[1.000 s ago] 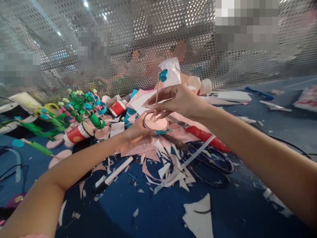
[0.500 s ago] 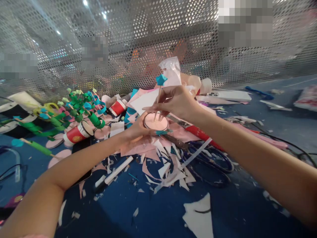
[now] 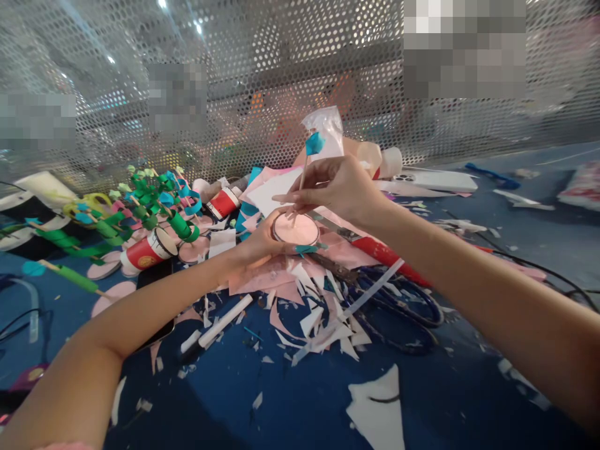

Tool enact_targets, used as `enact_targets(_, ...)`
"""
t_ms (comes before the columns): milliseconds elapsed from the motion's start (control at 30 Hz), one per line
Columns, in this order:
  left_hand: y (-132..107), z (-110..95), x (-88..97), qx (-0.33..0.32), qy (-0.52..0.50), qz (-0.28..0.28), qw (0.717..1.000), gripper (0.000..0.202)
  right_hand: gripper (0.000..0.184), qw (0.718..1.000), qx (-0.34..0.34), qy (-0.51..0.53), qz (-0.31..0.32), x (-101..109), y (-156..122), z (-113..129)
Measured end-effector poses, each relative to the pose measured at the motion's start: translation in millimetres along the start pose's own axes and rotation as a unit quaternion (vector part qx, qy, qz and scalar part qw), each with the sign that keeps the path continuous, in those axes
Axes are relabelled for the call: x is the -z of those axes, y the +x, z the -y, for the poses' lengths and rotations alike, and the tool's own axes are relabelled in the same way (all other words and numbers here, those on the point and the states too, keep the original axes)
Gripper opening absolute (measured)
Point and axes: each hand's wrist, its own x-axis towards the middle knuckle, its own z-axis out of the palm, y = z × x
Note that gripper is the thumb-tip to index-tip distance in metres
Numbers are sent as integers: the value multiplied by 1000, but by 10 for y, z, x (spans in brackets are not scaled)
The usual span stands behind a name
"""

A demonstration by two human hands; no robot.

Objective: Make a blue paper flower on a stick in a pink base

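The left hand (image 3: pixel 262 242) was curled around the side of a round pink-topped piece (image 3: pixel 300 232), gripping it above pink and white paper cuttings (image 3: pixel 309 284) at the middle of the surface (image 3: pixel 281 400). The right hand (image 3: pixel 340 187) pinched a thin stick (image 3: pixel 304 169) tipped with folded blue paper (image 3: pixel 315 144); the stick ran down toward the pink top, its lower end partly hidden by the fingers.

A red-and-white paper cup (image 3: pixel 146 251), lying tilted toward the surface's left edge, bore a round gold emblem; any lettering on it was too small to read. A second red-and-white cup (image 3: pixel 222 204) lay near the far edge. Beyond the right hand, a translucent bottle (image 3: pixel 369 157) with a white cap lay beside a clear plastic bag (image 3: pixel 330 122); what they held could not be made out.

Green paper curls (image 3: pixel 180 226) on sticks crowded the far left corner. Blue-handled scissors (image 3: pixel 404 314) lay right of the cuttings, and a white phone (image 3: pixel 438 180) near the far edge. The surface was dark blue, and a perforated metal screen (image 3: pixel 281 69) rose behind it.
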Motion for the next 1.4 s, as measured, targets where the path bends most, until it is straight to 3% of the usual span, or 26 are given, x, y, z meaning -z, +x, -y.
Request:
enact_targets(200, -16, -20, -24, 1, -3, 5, 1000, 84, 8, 998, -24, -18, 47, 74, -1, 54)
enact_targets(333, -25, -8, -16, 6, -3, -11, 1000, 81, 24, 997, 14, -73, 29, 57, -14, -10)
enact_targets(467, -25, 3, -2, 2, -11, -9, 1000, 82, 23, 995, 61, -75, 19, 32, -7, -72)
enact_targets(833, -27, 0, -14, 4, -19, -8, 1000, 80, 29, 997, 23, -68, -30, 23, -12, -85)
enact_targets(1000, -30, -18, -12, 4, -20, 4, 1000, 81, 21, 998, 22, -52, 10, 21, -21, -40)
enact_targets(1200, -24, -51, -39, 0, -6, 22, 1000, 88, 13, 997, -33, 30, 67, 47, -3, 21)
enact_targets(1400, -27, -12, -16, 7, 4, -13, 1000, 85, 21, 999, -10, -30, 1, -11, -46, 3)
